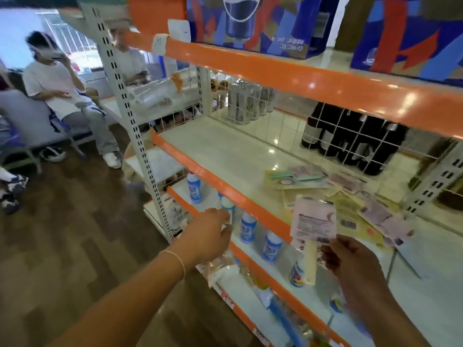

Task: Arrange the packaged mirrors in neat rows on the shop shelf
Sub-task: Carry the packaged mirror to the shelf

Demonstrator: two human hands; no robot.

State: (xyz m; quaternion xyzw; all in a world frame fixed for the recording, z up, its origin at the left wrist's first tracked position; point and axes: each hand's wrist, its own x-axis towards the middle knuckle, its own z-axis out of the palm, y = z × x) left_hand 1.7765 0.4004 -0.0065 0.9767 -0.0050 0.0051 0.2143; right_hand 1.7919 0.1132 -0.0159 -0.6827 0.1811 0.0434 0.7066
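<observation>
Glossy cream shelf point(225, 151): your right grip point(350, 261) pinches one pink carded mirror pack point(314, 219); left grip point(208, 236) open, empty. Loose pile point(350, 196) may slide.

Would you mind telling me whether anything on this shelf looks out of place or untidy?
Yes: the packaged mirrors lie in a loose overlapping heap at the shelf's right end, at mixed angles, not in rows. The right hand holds one more package.

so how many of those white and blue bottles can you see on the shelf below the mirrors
5 white and blue bottles: far left, behind the left hand, middle, next right, and one partly hidden behind the held mirror's handle. More may be hidden.
</observation>
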